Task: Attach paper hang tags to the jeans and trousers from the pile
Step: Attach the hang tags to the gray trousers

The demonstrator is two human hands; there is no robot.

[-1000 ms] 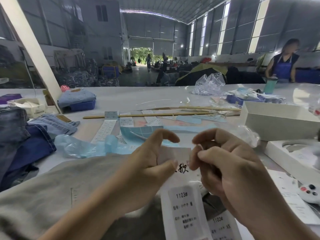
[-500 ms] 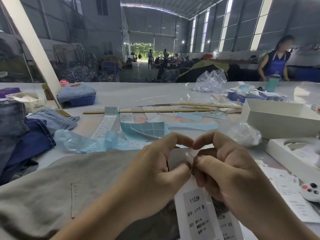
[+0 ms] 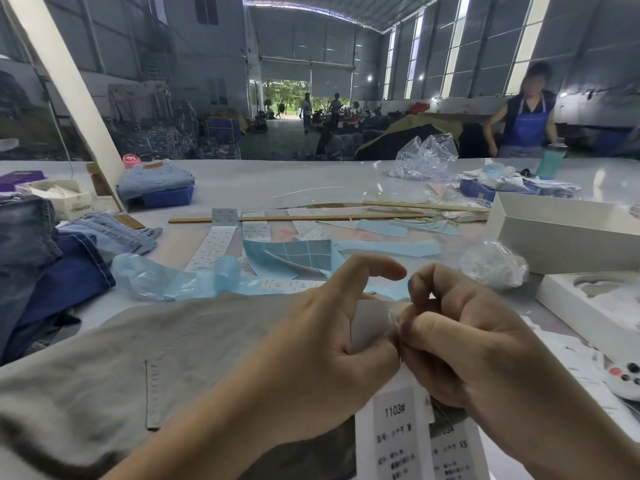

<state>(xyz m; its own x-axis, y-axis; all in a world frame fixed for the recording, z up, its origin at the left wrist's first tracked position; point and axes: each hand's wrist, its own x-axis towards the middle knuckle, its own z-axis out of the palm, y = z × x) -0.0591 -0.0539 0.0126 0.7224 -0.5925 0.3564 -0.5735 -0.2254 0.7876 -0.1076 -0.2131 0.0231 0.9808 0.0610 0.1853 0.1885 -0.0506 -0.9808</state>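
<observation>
Tag (image 3: 398, 431) now hangs pinched between left hand (image 3: 322, 355) and right hand (image 3: 460, 344), whose fingertips have closed together at its top. Fastening over the trousers (image 3: 138, 368) looks underway.

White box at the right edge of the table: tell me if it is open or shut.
Open. The white box has no lid on it, and its inner walls show; what it holds cannot be seen.

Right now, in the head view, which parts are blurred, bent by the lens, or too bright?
Head view: the person in the blue apron at the far right is motion-blurred; the wide lens bends the pale table edge and the white post; the open doorway and tall windows are overexposed; the hang tag print reads 1103# and M, but the smaller lines are too soft to read.
</observation>
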